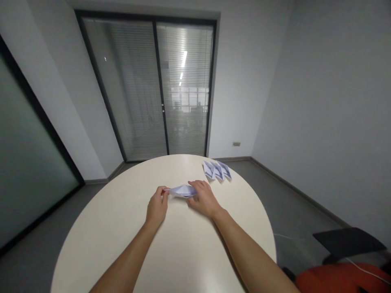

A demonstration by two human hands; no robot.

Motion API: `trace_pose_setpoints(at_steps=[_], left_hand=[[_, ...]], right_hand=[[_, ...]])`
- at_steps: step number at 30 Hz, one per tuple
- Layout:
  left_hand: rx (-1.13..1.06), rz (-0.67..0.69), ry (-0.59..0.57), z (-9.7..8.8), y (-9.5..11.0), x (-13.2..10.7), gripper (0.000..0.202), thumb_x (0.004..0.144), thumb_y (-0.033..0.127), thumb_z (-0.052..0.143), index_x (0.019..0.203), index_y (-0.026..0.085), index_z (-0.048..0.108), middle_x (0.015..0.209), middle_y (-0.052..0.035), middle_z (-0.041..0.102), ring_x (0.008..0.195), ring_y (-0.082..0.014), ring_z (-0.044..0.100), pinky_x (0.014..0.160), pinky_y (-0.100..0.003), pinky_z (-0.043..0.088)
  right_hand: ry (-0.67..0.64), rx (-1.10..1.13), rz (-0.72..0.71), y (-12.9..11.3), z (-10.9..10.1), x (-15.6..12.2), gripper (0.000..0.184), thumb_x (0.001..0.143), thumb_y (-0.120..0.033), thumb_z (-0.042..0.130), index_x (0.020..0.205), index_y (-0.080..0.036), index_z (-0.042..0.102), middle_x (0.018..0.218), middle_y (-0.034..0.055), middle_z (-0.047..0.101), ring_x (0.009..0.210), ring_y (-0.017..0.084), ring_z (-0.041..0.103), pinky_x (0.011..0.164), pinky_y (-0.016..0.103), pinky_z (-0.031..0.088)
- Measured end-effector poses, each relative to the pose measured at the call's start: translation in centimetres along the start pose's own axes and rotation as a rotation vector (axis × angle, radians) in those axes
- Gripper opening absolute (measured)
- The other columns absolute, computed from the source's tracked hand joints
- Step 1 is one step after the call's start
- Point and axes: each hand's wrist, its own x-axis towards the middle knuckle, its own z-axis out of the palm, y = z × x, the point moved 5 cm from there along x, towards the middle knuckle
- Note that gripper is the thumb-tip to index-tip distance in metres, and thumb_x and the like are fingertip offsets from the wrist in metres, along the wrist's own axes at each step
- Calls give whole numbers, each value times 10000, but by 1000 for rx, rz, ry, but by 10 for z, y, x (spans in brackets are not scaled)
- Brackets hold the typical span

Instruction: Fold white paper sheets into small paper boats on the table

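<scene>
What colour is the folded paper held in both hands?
The folded paper is pale bluish white, seen in the head view.

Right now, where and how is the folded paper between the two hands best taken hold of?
Probably by its two ends, coming from left and right, with a light pinch. The folded paper is long from side to side, and its middle bulges upward, so pressing there could crush it. The left hand grips the narrow left tip, the right hand the other end.
</scene>
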Motion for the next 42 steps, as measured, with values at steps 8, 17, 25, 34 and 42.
trace_pose_setpoints(at_steps=[8, 17, 25, 34, 42], left_hand=[[-7, 25, -39, 3, 8, -3, 223, 975, 378, 459, 1044, 231, 611, 1045, -60, 723, 983, -216, 686, 828, -326, 551], [398, 429, -65, 5, 41, -12, 367, 889, 152, 563, 1247, 209, 621, 1251, -91, 693, 1192, -271, 602, 1094, -466, 421], [521, 444, -265, 18, 45, -17, 189, 924, 142, 576, 1009, 224, 723, 1084, -55, 758, 1024, -235, 676, 961, -415, 492], [519, 260, -367, 22, 28, -19, 335, 921, 101, 530, 1189, 223, 690, 1216, -57, 712, 1135, -205, 634, 994, -335, 494], [523, 293, -394, 27, 19, -20, 360, 971, 236, 504, 1274, 232, 699, 1357, -95, 661, 1265, -261, 575, 1076, -422, 464]], right_hand=[[-9, 34, -36, -3, 0, 1, 559, 795, -244, 746, 1328, -177, 590, 1216, 119, 674, 1179, 275, 566, 1083, 448, 375], [-51, 20, -25, -4, 4, 3, 152, 874, -197, 701, 1025, -208, 704, 996, 52, 720, 976, 213, 616, 882, 338, 448], [-126, -3, -24, -6, 10, 3, 84, 892, -174, 662, 928, -216, 725, 939, 32, 723, 908, 181, 643, 816, 287, 446], [-283, 160, -136, -7, 25, -7, 355, 942, -252, 590, 1285, -211, 674, 1300, 98, 687, 1211, 237, 621, 1047, 359, 465], [-334, 121, -213, -9, 26, -8, 391, 994, -255, 508, 1357, -203, 642, 1428, 135, 598, 1362, 254, 528, 1181, 450, 363]])
